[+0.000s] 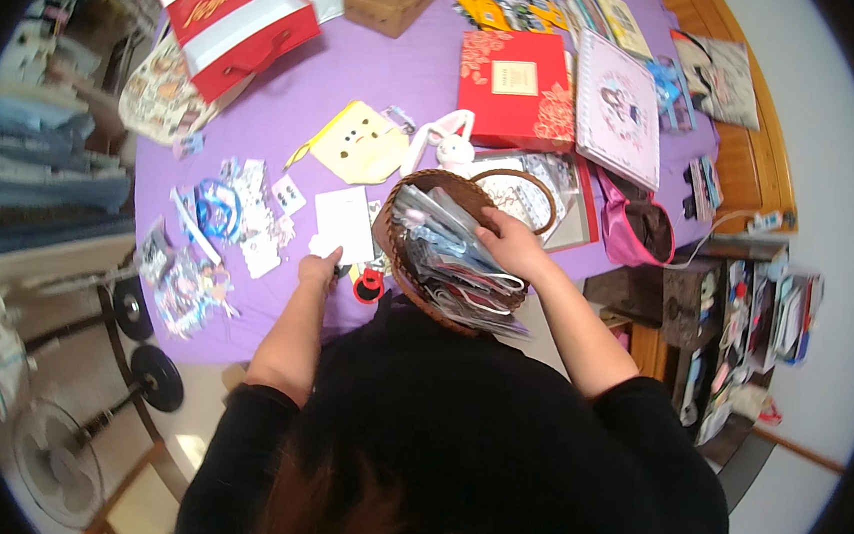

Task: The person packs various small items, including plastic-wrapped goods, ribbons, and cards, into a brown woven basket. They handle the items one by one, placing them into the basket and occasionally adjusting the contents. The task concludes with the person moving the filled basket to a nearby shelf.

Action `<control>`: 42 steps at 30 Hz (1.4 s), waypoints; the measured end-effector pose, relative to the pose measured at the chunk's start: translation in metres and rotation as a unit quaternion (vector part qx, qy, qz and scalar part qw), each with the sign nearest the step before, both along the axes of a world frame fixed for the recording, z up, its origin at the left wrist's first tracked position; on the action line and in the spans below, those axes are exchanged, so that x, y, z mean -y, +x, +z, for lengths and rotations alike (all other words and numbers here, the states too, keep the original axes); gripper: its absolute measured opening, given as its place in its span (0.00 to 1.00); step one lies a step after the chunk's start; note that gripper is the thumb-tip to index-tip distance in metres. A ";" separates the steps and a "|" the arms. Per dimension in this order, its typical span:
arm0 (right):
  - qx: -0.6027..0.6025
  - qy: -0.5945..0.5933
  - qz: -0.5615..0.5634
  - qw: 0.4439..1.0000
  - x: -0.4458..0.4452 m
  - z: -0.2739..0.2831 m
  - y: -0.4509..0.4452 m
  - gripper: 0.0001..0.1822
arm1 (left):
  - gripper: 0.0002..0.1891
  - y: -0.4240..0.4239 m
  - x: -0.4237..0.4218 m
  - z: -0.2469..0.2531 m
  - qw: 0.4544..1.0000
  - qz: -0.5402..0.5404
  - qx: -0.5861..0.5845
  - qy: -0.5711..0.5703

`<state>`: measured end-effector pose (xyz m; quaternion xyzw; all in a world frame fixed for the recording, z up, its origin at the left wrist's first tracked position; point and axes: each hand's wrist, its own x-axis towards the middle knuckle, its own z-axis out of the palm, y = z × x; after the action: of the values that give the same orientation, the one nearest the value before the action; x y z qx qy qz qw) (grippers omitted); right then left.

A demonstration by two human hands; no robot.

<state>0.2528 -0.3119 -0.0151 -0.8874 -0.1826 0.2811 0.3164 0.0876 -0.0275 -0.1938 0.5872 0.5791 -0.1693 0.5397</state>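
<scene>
My left hand (319, 267) is at the lower left corner of a white card (345, 224), with fingers closed on its edge. Just right of that hand lies a small red-rimmed round item (369, 286) with a dark centre. A brown woven basket (396, 280) tilts towards me at the bed's near edge, its handle (545, 193) to the far right. Clear plastic packets (448, 242) fill it, some with white cords. My right hand (511, 245) reaches over the basket's right side, thumb and fingers on the packets' upper edge; its grip is partly hidden.
Beyond the basket are a white plush rabbit (453, 148), a yellow pouch (361, 145), a red gift box (513, 85) and a spiral notebook (620, 109). A pink bag (637, 223) stands right. Small trinkets (251, 212) and a red paper bag (243, 19) lie left on the purple sheet (390, 68).
</scene>
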 end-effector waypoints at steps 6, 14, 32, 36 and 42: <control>-0.002 0.039 -0.030 0.999 -0.005 -0.030 0.007 0.21 | 0.14 0.023 0.015 0.053 0.976 -0.031 0.098 0.194; -0.286 0.025 0.037 0.957 -0.024 -0.051 0.044 0.24 | 0.10 0.008 -0.031 0.197 0.876 -0.050 0.419 0.236; -0.155 -0.102 0.073 0.980 0.041 -0.014 -0.040 0.30 | 0.09 0.174 0.138 0.259 0.374 -0.814 0.354 0.270; -0.162 -0.107 0.060 0.979 0.039 -0.013 -0.044 0.30 | 0.07 0.179 0.147 0.245 0.325 -0.844 0.335 0.264; -0.152 -0.100 0.071 0.981 0.036 -0.017 -0.048 0.26 | 0.06 0.170 0.187 0.221 0.279 -0.871 0.280 0.292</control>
<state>0.2044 -0.3481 -0.0317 -0.8463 -0.1658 0.4512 0.2296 0.2580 -0.2148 0.0275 0.8730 -0.4516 -0.1840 -0.0066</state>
